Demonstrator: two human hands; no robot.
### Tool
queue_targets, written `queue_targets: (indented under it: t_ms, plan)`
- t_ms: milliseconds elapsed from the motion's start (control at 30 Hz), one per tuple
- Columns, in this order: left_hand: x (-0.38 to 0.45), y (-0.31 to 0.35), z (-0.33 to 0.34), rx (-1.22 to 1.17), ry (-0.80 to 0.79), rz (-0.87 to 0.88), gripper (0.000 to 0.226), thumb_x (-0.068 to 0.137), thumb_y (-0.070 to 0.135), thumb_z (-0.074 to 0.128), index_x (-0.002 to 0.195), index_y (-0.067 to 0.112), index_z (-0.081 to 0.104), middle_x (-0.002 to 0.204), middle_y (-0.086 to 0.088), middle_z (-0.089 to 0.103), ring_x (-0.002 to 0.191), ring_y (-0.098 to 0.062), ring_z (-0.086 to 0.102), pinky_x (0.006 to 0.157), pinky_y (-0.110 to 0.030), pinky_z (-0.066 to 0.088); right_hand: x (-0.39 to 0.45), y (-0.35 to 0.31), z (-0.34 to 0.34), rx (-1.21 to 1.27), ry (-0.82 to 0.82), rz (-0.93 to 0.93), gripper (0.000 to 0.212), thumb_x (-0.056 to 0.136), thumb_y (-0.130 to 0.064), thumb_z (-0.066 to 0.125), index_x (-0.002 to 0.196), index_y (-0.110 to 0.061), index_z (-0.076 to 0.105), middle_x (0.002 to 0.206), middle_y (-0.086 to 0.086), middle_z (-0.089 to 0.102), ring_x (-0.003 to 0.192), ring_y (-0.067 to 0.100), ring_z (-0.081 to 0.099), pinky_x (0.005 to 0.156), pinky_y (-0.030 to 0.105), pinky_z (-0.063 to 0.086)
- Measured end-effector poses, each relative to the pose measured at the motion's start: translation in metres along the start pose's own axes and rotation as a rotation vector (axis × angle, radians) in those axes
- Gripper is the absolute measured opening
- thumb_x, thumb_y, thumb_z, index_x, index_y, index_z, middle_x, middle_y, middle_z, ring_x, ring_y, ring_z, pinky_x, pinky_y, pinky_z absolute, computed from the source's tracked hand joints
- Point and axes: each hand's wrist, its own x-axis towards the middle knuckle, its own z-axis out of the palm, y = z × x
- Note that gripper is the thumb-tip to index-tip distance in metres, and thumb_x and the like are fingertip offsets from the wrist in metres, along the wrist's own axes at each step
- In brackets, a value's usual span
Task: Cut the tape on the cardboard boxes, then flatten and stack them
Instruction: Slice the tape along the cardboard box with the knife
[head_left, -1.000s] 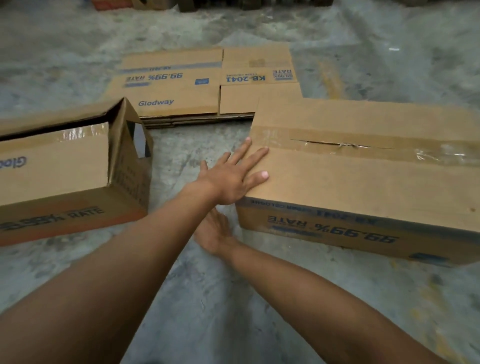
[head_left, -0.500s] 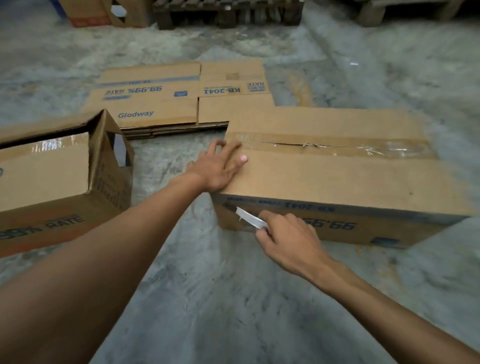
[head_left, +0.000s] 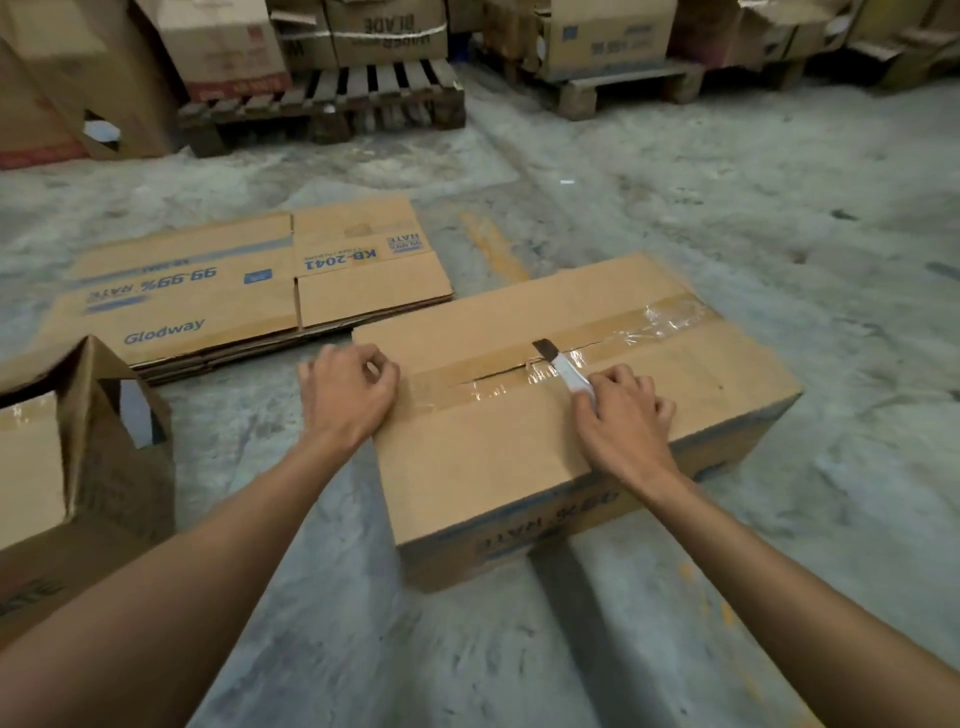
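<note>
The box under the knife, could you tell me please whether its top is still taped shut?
Partly. The box has its flaps closed flat, but the tape is split along the seam beside the knife.

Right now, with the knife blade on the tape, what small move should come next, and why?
Probably draw the knife along the tape seam toward the box's far right end. The right hand grips it with the blade at mid-seam, where the tape beyond looks wrinkled but uncut, and the left hand rests on the box corner.

2 bare forearms reach into view, the left hand (head_left: 348, 397) and right hand (head_left: 626, 421) without gloves, rings, watch or any visible sleeves.
</note>
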Motion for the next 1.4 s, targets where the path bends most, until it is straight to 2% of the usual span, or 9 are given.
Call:
queue_targets:
  t_ms: [233, 367, 567, 800, 900, 1033, 1167, 1267, 1400]
  plan:
    - [0.034, -0.001, 0.039, -0.046, -0.346, -0.022, 0.061, 0.081, 0.082, 0.031, 0.130, 0.049, 0.047, 0.149, 0.000, 0.037, 0.142, -0.027, 0.021, 0.115, -0.050, 0.021, 0.014, 0.042, -0.030, -0.105, 0.064, 0.208, 0.031, 0.099, -0.034, 0.030, 0.096, -0.013, 0.053, 0.121, 0.011, 0.049, 0.108, 0.033, 0.041, 0.094, 0.049, 0.028]
    - [0.029, 0.000, 0.040, -0.143, -0.263, -0.041, 0.046, 0.088, 0.074, 0.034, 0.123, 0.050, 0.053, 0.139, 0.007, 0.046, 0.135, -0.022, 0.030, 0.108, -0.049, 0.023, -0.002, 0.000, -0.037, 0.078, -0.022, 0.091, 0.026, 0.101, -0.039, 0.031, 0.090, -0.023, 0.049, 0.106, 0.005, 0.052, 0.101, 0.026, 0.047, 0.091, 0.044, 0.027]
    - [0.019, 0.017, 0.033, -0.048, -0.175, -0.084, 0.039, 0.094, 0.062, 0.034, 0.121, 0.047, 0.057, 0.135, 0.006, 0.049, 0.130, -0.022, 0.035, 0.100, -0.045, 0.021, -0.057, -0.058, 0.019, 0.174, -0.103, -0.109, 0.053, 0.097, -0.049, 0.016, 0.117, -0.020, 0.056, 0.134, -0.006, 0.048, 0.144, 0.023, 0.019, 0.113, 0.044, 0.012]
    - [-0.010, 0.044, 0.041, -0.003, -0.113, -0.170, 0.052, 0.090, 0.071, 0.027, 0.125, 0.044, 0.054, 0.121, -0.007, 0.047, 0.115, -0.031, 0.037, 0.100, -0.046, 0.027, -0.002, 0.004, 0.007, 0.059, 0.099, -0.071, 0.040, 0.097, -0.038, 0.028, 0.113, -0.019, 0.059, 0.112, -0.003, 0.064, 0.106, 0.019, 0.058, 0.100, 0.035, 0.026]
    - [-0.034, 0.058, 0.043, -0.018, -0.101, -0.044, 0.057, 0.088, 0.074, 0.027, 0.129, 0.042, 0.051, 0.108, -0.004, 0.041, 0.103, -0.028, 0.041, 0.095, -0.044, 0.033, 0.032, 0.049, -0.021, 0.043, 0.038, -0.057, 0.030, 0.101, -0.027, 0.041, 0.118, -0.014, 0.062, 0.119, 0.002, 0.065, 0.107, 0.026, 0.060, 0.097, 0.037, 0.037]
    - [-0.052, 0.063, 0.048, -0.171, -0.148, 0.117, 0.060, 0.086, 0.074, 0.031, 0.127, 0.037, 0.054, 0.103, 0.000, 0.037, 0.097, -0.020, 0.046, 0.084, -0.039, 0.046, 0.023, 0.051, -0.053, 0.270, 0.012, 0.060, 0.026, 0.102, -0.024, 0.043, 0.100, -0.018, 0.069, 0.093, 0.000, 0.068, 0.090, 0.019, 0.062, 0.073, 0.033, 0.043]
    - [-0.053, 0.053, 0.052, -0.252, -0.163, 0.320, 0.060, 0.083, 0.070, 0.045, 0.123, 0.027, 0.059, 0.145, 0.001, 0.037, 0.131, -0.023, 0.040, 0.103, -0.042, 0.040, -0.032, 0.029, -0.029, 0.520, 0.135, 0.111, 0.026, 0.103, -0.023, 0.041, 0.102, -0.022, 0.067, 0.093, -0.013, 0.073, 0.094, -0.001, 0.064, 0.082, 0.019, 0.047]
    - [-0.047, 0.047, 0.051, -0.268, -0.269, 0.477, 0.068, 0.080, 0.077, 0.045, 0.128, 0.031, 0.058, 0.149, 0.006, 0.043, 0.145, -0.017, 0.027, 0.114, -0.042, 0.029, -0.025, 0.037, -0.021, 0.582, 0.166, 0.078, 0.026, 0.101, -0.025, 0.042, 0.103, -0.020, 0.067, 0.094, -0.011, 0.074, 0.096, 0.001, 0.066, 0.086, 0.025, 0.049]
    - [-0.046, 0.066, 0.048, -0.250, -0.245, 0.420, 0.066, 0.074, 0.082, 0.047, 0.121, 0.037, 0.062, 0.126, 0.007, 0.053, 0.121, -0.018, 0.035, 0.096, -0.035, 0.037, 0.010, 0.060, -0.030, 0.466, 0.111, -0.045, 0.024, 0.102, -0.017, 0.043, 0.109, -0.014, 0.065, 0.098, -0.006, 0.073, 0.094, -0.002, 0.064, 0.082, 0.016, 0.046]
